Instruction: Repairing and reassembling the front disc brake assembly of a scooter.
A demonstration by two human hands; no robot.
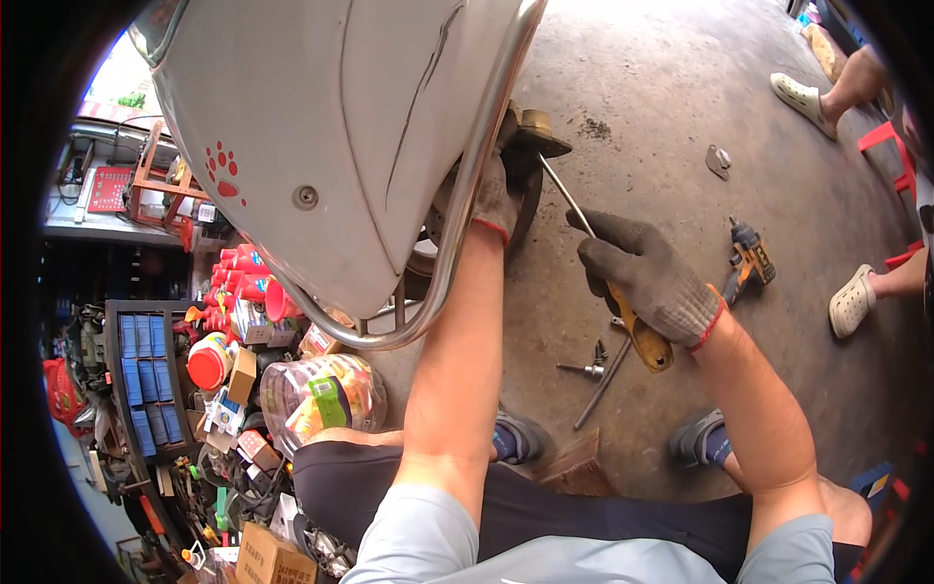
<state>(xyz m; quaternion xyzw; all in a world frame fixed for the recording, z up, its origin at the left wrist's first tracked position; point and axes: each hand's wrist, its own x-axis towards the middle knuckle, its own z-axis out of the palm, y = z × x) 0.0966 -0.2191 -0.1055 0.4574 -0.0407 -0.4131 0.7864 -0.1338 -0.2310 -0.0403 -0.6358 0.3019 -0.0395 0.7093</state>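
Observation:
My right hand [642,268], in a dark grey knitted work glove, is closed round the yellow handle of a screwdriver [565,191]. Its steel shaft slants up to the left, and the tip meets or nearly meets a worn brass-coloured metal part [537,134]. My left hand [492,200], also gloved, reaches behind the bent chrome guard bar [475,165] beside that part. Bar and metal hide its fingers, so their grip does not show. Above my left forearm stands the scratched white body panel [302,127] of a vehicle, with a red paw print on it.
On the concrete floor lie a yellow-black cordless driver [749,255], a steel socket tool [587,370], a rod [603,384] and a small flat metal piece [718,163]. Another person's clogs [852,304] are at right. Boxes, a clear tub [277,394] and blue drawers [151,375] crowd the left.

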